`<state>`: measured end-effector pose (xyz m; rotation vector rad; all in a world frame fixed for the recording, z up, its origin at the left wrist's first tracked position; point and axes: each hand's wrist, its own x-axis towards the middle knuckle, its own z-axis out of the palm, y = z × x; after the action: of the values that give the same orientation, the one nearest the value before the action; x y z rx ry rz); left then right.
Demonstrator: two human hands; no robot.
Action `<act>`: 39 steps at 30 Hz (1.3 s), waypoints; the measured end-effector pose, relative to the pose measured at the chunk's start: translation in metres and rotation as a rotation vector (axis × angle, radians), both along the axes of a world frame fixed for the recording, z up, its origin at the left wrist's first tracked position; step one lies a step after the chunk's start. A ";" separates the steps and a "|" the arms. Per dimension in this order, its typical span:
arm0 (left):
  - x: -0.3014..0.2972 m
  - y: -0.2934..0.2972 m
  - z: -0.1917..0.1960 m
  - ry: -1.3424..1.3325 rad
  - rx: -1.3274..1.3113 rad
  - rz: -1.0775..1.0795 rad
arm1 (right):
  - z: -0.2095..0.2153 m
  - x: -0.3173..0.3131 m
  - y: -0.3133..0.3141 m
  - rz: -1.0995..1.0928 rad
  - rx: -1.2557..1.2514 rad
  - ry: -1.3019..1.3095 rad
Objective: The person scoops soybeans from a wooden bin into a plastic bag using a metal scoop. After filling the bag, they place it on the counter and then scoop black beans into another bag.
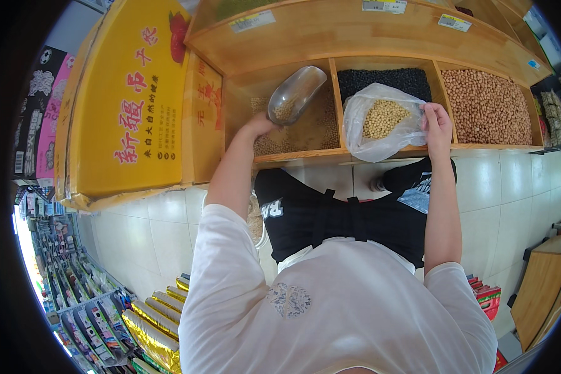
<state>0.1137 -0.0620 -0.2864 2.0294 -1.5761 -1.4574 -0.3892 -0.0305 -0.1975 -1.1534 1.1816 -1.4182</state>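
The left hand (255,126) reaches far into the left wooden bin (293,134), fingers clenched on a clear plastic scoop (296,93) tilted upward with a few pale beans. The right hand (437,128) pinches a thin crinkled plastic bag (380,121) of soybeans, resting on the bin's near edge.

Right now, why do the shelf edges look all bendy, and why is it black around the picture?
In the head view, the fisheye lens curves the wooden bin shelf near the rim and leaves black corners; the left hand with the scoop and the right hand on the plastic bag look sharp; the bag shines slightly.
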 end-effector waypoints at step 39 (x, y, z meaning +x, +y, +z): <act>-0.120 0.072 0.339 -0.910 -0.696 -0.425 | 0.001 -0.004 0.005 0.027 -0.112 -0.110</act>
<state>-0.0058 0.0105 0.0523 2.0228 -2.4639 0.1434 -0.3936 -0.0252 -0.1966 -1.1482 1.0174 -1.5232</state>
